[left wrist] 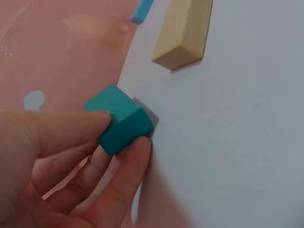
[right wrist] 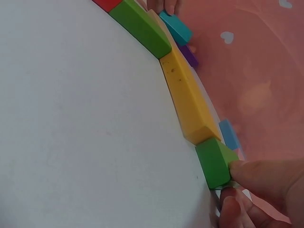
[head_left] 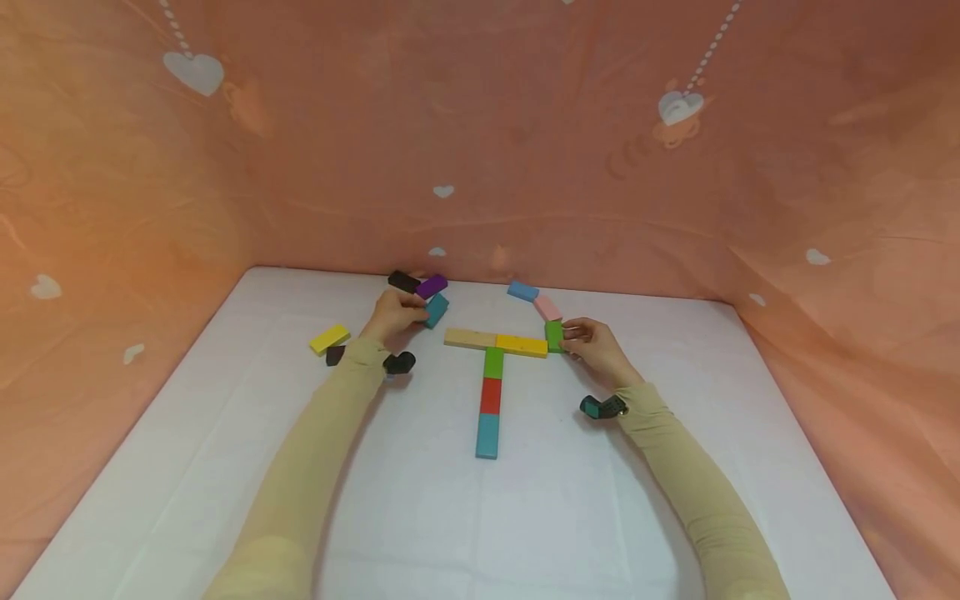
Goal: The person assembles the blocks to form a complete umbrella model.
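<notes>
My left hand pinches a teal block between thumb and fingers, near the table's back edge. The right hand holds a green block at the right end of a yellow-orange block. That block lies end to end with a plain wooden block, forming a crossbar. Below their joint runs a column: another green block, a red block and a second teal block. A pink block lies just behind the right hand's green block.
A blue block lies beyond the pink one. Behind the left hand are a purple block and a black block. A yellow block lies left of the left wrist, near a dark block. Pink cloth rises behind the white table.
</notes>
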`<state>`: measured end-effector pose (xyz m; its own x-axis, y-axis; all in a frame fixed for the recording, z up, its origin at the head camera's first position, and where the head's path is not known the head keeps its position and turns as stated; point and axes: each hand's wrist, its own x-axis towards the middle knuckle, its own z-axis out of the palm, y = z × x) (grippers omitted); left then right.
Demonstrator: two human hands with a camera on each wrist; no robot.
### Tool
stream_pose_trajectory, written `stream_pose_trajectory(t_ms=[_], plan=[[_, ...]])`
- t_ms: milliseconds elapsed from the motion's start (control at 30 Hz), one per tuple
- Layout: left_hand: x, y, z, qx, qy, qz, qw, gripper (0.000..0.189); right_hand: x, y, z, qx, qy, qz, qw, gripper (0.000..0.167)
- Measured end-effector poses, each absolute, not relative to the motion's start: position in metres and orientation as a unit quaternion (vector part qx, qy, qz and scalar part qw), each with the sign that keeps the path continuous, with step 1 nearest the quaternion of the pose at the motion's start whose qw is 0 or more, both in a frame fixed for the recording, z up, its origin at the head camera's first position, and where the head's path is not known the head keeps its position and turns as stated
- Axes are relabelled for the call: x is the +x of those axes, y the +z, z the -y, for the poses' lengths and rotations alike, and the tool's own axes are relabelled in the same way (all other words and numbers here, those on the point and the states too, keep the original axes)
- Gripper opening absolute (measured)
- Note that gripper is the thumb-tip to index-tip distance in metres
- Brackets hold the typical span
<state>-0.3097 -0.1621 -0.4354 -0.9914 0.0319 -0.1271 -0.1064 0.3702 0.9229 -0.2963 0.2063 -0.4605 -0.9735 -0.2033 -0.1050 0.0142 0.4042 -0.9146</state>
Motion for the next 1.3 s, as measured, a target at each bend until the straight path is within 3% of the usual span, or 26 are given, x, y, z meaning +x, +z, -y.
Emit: stream_pose_trajectory(t_ms=[400,1300], plan=[[-0.292,-0.437,0.165,-0.048,0.633,-0.766,0.102,0.036,-0.295,-0.457,-0.205,-0.061,-0.538,-0.835,0.099,0.041],[-0.288,-0.448,0.149,-0.046,0.555,-0.831,0.015,0.027,-0.294,-0.457,-0.202,-0.039,-0.537,-0.836,0.106,0.039]])
